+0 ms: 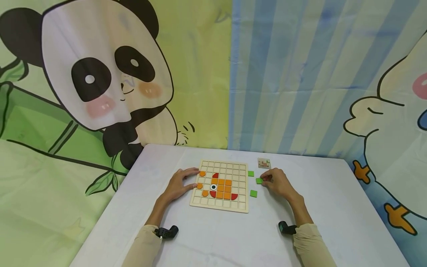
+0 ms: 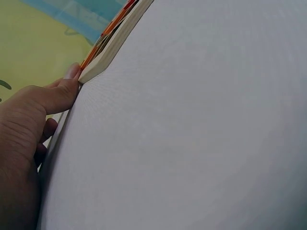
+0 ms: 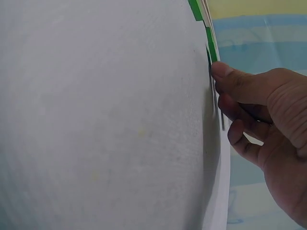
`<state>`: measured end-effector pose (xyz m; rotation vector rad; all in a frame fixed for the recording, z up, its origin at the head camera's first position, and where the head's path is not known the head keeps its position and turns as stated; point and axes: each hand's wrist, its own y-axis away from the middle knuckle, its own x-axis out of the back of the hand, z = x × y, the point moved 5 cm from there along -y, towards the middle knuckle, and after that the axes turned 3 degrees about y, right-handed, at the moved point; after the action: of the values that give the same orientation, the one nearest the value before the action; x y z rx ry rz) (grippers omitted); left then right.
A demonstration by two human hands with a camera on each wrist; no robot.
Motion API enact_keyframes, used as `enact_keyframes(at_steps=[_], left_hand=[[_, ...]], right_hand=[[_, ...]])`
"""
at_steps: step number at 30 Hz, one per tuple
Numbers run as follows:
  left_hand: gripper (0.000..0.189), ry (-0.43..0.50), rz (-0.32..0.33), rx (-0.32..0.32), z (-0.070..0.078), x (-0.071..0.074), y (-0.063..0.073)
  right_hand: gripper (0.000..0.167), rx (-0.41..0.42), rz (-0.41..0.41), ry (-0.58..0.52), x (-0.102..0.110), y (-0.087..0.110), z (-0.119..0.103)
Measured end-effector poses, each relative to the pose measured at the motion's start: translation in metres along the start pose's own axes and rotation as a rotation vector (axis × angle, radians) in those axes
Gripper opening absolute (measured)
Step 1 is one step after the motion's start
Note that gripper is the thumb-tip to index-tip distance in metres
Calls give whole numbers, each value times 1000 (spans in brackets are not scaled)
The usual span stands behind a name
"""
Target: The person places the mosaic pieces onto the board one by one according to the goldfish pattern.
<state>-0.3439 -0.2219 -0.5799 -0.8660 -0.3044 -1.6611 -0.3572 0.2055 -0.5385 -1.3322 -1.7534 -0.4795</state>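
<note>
A pale wooden grid board [image 1: 240, 205] lies on the white table. My left hand [image 1: 180, 184] is at its left edge, index finger and thumb spread apart and touching the edge beside two orange discs [image 1: 199, 185]. In the left wrist view the thumb [image 2: 67, 88] meets the board's corner. On the grid, orange squares [image 1: 221, 188], an eye piece [image 1: 213, 187] and red quarter-round pieces [image 1: 234, 196] form a fish shape. Right of the board, my right hand [image 1: 278, 183] pinches a green square tile [image 1: 258, 181] between thumb and fingers, low over the table.
Two more green tiles, an upper one [image 1: 251, 173] and a lower one [image 1: 253, 193], lie by the board's right edge. A small patterned card [image 1: 264, 163] sits behind the right hand. Printed curtains [image 1: 267, 74] hang behind the table [image 1: 213, 237].
</note>
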Motion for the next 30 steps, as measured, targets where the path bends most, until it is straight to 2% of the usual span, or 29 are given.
enact_keyframes(at_steps=[9, 16, 24, 30], left_hand=[[58, -21, 2, -20, -1, 0, 0], [58, -20, -8, -11, -2, 0, -1], [58, -10, -13, 2, -2, 0, -1], [59, -20, -12, -4, 0, 1, -1]], right_hand=[[21, 9, 6, -33, -3, -4, -8], [22, 14, 0, -29, -8, -11, -16], [20, 70, 2, -49, -12, -18, -23], [19, 67, -20, -47, -14, -21, -25]])
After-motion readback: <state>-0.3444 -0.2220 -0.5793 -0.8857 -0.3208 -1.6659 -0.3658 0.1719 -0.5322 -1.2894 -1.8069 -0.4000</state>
